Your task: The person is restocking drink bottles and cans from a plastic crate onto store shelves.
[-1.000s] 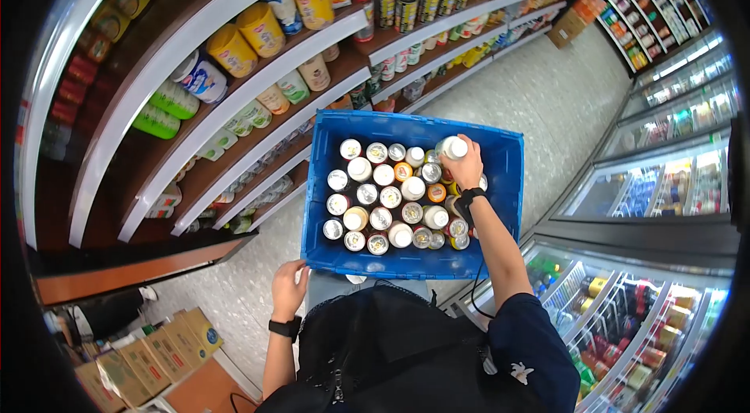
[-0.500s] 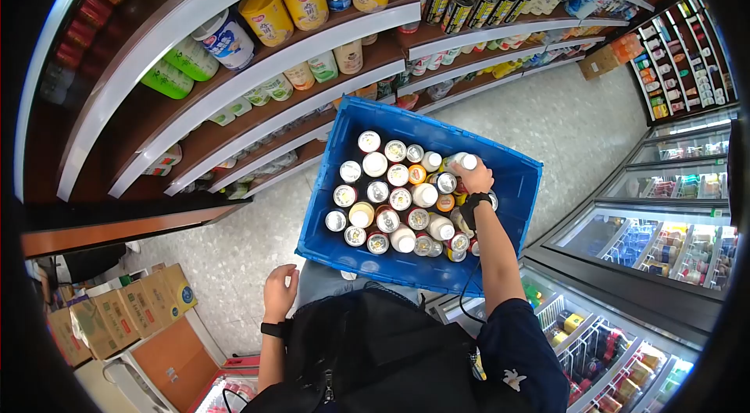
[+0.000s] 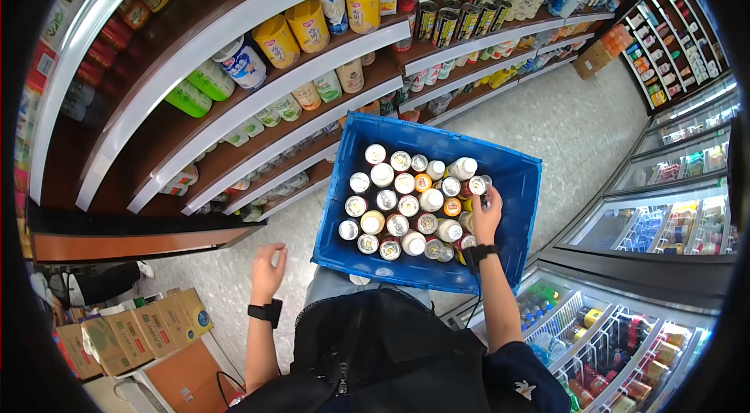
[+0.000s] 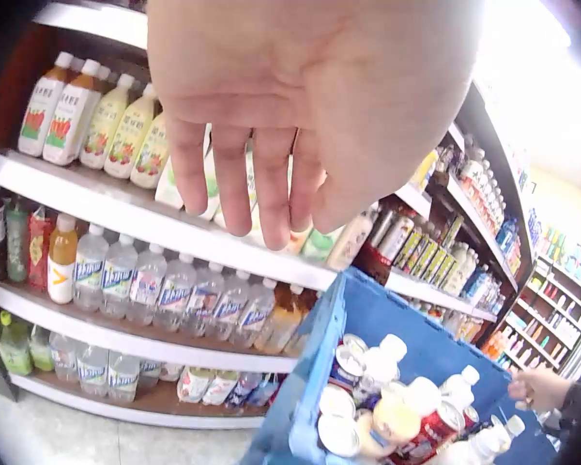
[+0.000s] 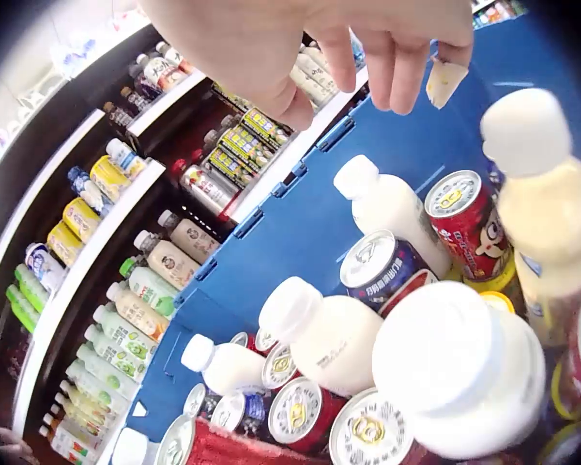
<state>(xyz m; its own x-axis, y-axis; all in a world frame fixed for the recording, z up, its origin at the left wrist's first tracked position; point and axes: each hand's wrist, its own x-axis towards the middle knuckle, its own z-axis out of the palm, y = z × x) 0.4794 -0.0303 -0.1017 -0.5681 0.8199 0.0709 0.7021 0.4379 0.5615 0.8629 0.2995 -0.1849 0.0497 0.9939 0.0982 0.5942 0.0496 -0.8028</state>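
Note:
A blue crate (image 3: pixel 437 132) holds many upright cans and bottles, packed mostly toward its left and middle. My right hand (image 3: pixel 486 218) is over the crate's right part, fingertips close to a silver-topped can (image 3: pixel 477 185). In the right wrist view this hand (image 5: pixel 320 48) has loosely bent fingers with nothing between them; one fingertip wears a bandage (image 5: pixel 446 83). A white-capped bottle (image 3: pixel 464 168) leans beside the can. My left hand (image 3: pixel 268 272) hangs empty left of the crate; in the left wrist view its fingers (image 4: pixel 234 184) extend loosely.
Stocked shelves (image 3: pixel 328 46) curve along the left and far side. Glass-fronted coolers (image 3: pixel 625 233) line the right. Cardboard boxes (image 3: pixel 137 335) stand at lower left, near a person's dark clothing (image 3: pixel 105 282). Pale floor (image 3: pixel 539 112) runs beyond the crate.
My right hand has let go of the white-capped bottle, now among the others, and has drawn back toward my body. The left hand has moved away from the crate's near left corner.

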